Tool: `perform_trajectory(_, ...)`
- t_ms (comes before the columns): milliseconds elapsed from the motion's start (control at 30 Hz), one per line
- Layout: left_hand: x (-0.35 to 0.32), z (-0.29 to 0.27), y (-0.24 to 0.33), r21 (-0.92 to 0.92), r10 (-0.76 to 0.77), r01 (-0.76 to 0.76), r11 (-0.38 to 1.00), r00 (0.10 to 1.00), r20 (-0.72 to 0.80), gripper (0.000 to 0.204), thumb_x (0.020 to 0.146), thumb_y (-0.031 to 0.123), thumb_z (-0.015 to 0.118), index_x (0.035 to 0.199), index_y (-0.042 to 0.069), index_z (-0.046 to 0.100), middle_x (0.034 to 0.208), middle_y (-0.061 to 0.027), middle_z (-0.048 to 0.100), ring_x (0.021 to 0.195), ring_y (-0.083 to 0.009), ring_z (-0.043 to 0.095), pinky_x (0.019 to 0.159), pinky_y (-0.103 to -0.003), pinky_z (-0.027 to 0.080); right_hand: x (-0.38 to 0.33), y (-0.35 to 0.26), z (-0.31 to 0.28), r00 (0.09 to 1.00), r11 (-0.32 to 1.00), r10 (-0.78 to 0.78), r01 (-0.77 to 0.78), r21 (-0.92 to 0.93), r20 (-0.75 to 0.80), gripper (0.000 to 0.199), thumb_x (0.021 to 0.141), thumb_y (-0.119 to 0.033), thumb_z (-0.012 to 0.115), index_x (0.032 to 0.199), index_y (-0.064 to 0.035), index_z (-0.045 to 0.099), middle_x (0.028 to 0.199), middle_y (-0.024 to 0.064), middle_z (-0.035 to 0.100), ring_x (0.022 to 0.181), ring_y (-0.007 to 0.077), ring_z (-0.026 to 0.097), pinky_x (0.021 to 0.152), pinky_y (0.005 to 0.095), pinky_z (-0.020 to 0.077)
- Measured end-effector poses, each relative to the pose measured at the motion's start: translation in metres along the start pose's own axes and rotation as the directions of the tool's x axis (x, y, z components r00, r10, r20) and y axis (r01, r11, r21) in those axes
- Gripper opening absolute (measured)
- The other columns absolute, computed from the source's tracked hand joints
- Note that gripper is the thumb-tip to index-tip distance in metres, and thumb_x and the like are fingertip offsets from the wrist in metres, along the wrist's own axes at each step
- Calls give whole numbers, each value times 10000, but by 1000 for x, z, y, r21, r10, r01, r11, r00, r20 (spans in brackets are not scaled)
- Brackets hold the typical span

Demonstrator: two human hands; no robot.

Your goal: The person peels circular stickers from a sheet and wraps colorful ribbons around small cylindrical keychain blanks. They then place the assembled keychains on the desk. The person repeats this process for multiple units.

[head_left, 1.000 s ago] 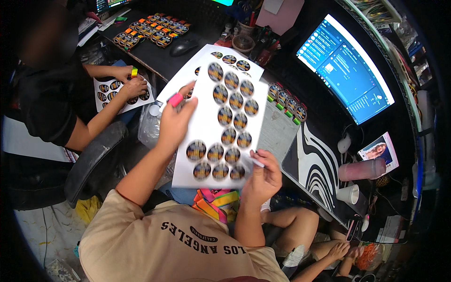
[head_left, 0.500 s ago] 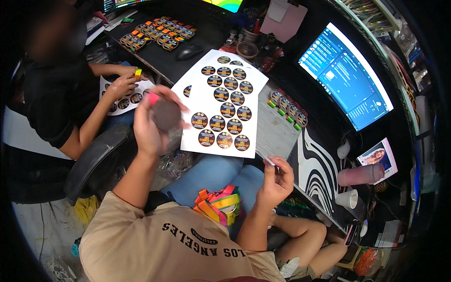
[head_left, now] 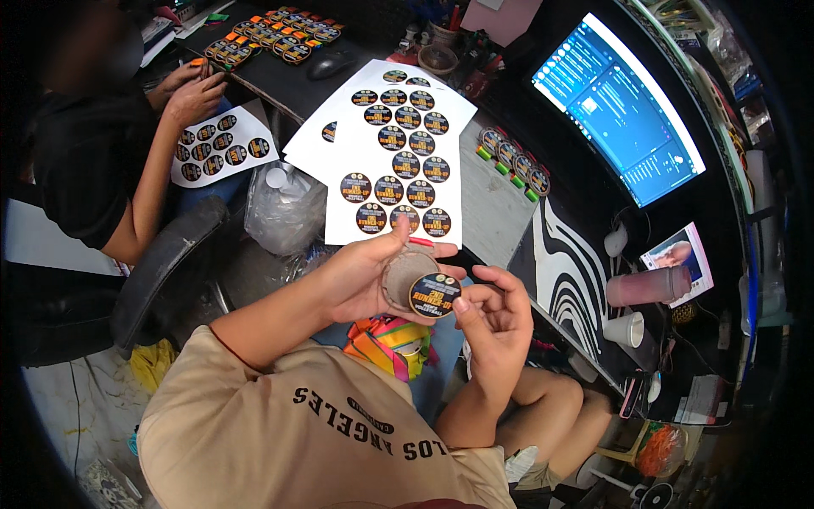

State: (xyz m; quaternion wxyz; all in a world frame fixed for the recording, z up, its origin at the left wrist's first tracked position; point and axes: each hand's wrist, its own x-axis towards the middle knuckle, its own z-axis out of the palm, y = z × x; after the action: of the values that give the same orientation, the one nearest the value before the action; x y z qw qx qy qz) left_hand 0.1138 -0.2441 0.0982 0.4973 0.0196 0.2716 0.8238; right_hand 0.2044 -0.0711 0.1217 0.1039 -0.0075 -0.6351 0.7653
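Observation:
My left hand (head_left: 360,276) is closed around a round medal (head_left: 401,273) with a plain greyish face and a bit of red ribbon at its top edge. A round black sticker (head_left: 436,294) with gold and white print is pinched at its right edge by my right hand (head_left: 496,318). It overlaps the lower right of the medal; whether the two touch I cannot tell. Beyond my hands lies a white sheet of round stickers (head_left: 342,153), with gaps where some are gone. Bright pink, orange and yellow ribbons (head_left: 381,346) are bunched in my lap.
Several finished medals (head_left: 513,161) line the desk at right, with more (head_left: 275,34) at the far left near a mouse (head_left: 331,64). A co-worker's hands (head_left: 193,95) are above another sticker sheet (head_left: 254,127). A monitor (head_left: 623,110), pink tumbler (head_left: 649,287) and white cup (head_left: 624,330) stand right.
My left hand has come right and down with the medal, now showing its greyish face. My right hand has moved the sticker from beside the sheet over to the medal. The co-worker's hands have shifted.

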Motion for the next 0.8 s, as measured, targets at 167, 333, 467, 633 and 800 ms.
perform_trajectory(167,4,0,-7,44,-74,74,996,997,-2,758,986,608,221,1436,16,368,1318,-141,558,1196,-282,573,915,-518,533,1,10,0,1000,999,-16,15,-40,-21,325,877,82,625,1148,8,462,969,128,668,832,83,613,702,188,463)
perform_trajectory(333,3,0,-10,12,-60,60,998,998,13,760,984,616,230,1426,13,370,1250,-130,592,1078,-223,641,793,-427,605,1,15,3,1000,1000,4,-4,-1,-30,306,875,78,632,1115,1,459,960,136,670,819,86,619,690,187,464)
perform_trajectory(467,3,1,-10,9,-49,49,999,999,18,765,985,614,225,1431,6,354,1259,-136,592,1075,-226,644,791,-422,607,0,16,8,998,1000,-14,12,-24,-69,288,876,79,632,1099,4,465,958,142,679,801,78,616,674,178,457)
perform_trajectory(633,2,2,-9,14,-27,26,1000,999,24,769,989,605,214,1434,-11,334,1275,-158,584,1080,-234,643,786,-414,612,-1,18,11,995,999,-19,15,-38,-101,301,850,91,656,1070,0,472,942,144,685,803,106,644,725,209,510)
perform_trajectory(800,1,2,-8,10,-12,11,1000,999,41,762,996,587,208,1436,-25,318,1294,-177,571,1087,-241,641,782,-407,615,-1,20,12,994,999,-18,15,-33,-108,299,849,102,650,1070,2,475,957,144,685,812,102,645,732,196,500)
